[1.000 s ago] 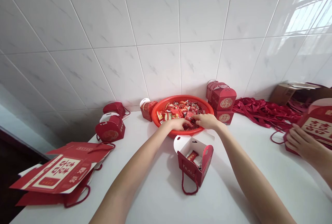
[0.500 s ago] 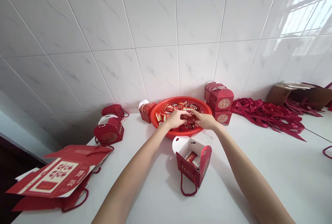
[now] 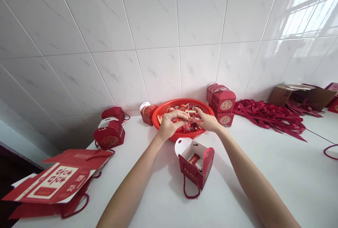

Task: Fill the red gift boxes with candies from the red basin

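A round red plastic basket (image 3: 174,137) full of small red wrapped sweets (image 3: 187,127) stands near the wall. My left hand (image 3: 170,124) is over its left part, palm turned inward and fingers apart from the thumb; whether anything lies under the fingers is hard to see. Above the basket's right part, my right hand (image 3: 206,119) has its fingertips on a small red wrapped packet (image 3: 193,119), close to my left fingertips. In front of the basket, an open red gift box (image 3: 190,173) with a rope handle has a few wrapped items inside.
Flat red cartons (image 3: 56,182) lie at the left, with closed red boxes (image 3: 109,136) behind them. Stacked red boxes (image 3: 224,106) stand right of the basket, beside a heap of red ribbons (image 3: 266,115) and a cardboard box (image 3: 281,96). The tiled wall runs behind.
My left hand has moved left and toward me, its palm turning inward. A small red packet now shows between the hands. The whole view has shifted slightly.
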`<state>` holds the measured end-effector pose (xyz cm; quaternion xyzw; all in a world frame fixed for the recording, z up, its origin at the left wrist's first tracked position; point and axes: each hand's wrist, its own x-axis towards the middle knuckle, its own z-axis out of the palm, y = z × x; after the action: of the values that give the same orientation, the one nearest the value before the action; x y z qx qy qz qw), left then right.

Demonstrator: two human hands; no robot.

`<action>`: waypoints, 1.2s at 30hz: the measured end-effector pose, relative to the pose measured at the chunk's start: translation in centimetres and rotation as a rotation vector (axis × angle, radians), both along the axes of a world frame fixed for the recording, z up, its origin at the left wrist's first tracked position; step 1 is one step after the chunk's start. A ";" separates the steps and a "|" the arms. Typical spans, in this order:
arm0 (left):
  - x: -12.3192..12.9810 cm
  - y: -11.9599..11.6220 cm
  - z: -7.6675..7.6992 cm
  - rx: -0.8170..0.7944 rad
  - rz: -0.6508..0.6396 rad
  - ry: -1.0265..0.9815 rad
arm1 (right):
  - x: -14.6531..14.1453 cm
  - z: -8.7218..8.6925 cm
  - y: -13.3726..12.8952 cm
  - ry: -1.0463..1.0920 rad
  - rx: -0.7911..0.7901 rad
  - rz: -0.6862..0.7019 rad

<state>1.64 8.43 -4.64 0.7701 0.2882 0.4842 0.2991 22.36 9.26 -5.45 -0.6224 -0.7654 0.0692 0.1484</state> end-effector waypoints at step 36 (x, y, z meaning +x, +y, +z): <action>-3.9 -8.4 4.8 -0.253 -0.177 1.156 | -0.4 5.9 -10.7 -0.283 -0.286 0.055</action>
<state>-2.22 0.01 0.11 0.8882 0.3944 -0.0783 0.2222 21.96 -1.46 0.44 -0.6194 -0.7778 0.0929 -0.0524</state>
